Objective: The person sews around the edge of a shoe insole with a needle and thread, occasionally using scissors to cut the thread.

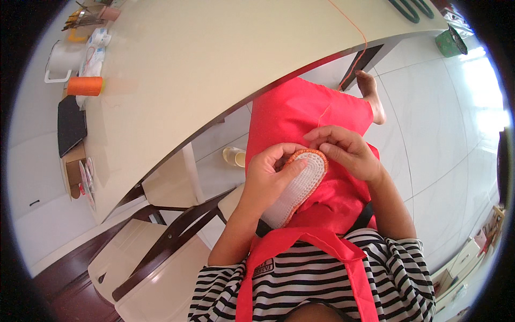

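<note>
My left hand (272,172) grips a white crocheted shoe sole (307,177), thumb flat on its face and fingers behind. An orange stitched edge (320,155) runs around the sole's rounded end and down its side. At that end, my right hand (349,151) has its thumb and fingers curled beside the edge. Whether a needle or thread is between its fingertips cannot be made out. An orange thread (324,114) lies on the red apron (293,108) over my lap, close above the right fingers. More of it crosses the table edge.
The pale table (181,80) spans the upper left. An orange thread spool (85,86), a black flat case (72,125) and a white container (66,56) line its far side. Folding chairs (161,277) stand at lower left. A green bin (450,42) sits on the tiled floor.
</note>
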`<state>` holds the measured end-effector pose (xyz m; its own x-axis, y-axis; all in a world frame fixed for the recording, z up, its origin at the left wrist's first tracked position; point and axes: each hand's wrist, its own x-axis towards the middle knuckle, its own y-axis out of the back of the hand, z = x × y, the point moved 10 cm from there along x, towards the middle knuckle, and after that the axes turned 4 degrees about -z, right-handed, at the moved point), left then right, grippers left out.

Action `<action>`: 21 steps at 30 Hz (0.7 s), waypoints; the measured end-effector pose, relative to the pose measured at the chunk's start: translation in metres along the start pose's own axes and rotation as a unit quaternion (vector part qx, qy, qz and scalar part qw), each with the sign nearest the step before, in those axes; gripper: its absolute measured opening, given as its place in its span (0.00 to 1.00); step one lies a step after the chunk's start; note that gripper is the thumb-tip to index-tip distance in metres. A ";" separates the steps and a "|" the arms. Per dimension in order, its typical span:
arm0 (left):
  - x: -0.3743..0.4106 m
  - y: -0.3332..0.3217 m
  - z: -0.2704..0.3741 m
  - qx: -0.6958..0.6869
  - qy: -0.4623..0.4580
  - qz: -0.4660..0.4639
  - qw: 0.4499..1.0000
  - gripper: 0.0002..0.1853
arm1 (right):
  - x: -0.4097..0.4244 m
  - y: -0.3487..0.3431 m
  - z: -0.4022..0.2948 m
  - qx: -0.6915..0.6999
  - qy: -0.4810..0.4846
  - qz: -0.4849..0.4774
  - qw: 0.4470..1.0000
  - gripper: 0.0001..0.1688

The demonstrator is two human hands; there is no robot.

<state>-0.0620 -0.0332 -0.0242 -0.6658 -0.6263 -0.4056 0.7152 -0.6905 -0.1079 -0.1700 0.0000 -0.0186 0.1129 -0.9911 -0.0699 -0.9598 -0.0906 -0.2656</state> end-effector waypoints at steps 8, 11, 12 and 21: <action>0.001 -0.009 0.003 0.048 0.007 -0.002 0.999 0.11 | -0.005 -0.001 0.015 0.091 -0.038 -0.045 0.994 0.08; 0.000 -0.008 0.003 0.045 0.010 0.001 0.999 0.10 | -0.005 0.000 0.017 0.082 -0.030 -0.040 0.995 0.07; 0.000 -0.009 0.003 0.040 0.011 0.001 0.999 0.10 | -0.005 0.002 0.018 0.076 -0.026 -0.038 0.996 0.06; 0.002 -0.010 0.004 0.041 0.008 0.001 0.999 0.10 | -0.004 0.008 0.021 0.077 -0.027 -0.005 0.997 0.06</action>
<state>-0.0714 -0.0295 -0.0206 -0.6610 -0.6214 -0.4207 0.6956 -0.7177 -0.0329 -0.1729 0.0056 -0.0407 0.1397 -0.9833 -0.1170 -0.9083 -0.0802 -0.4106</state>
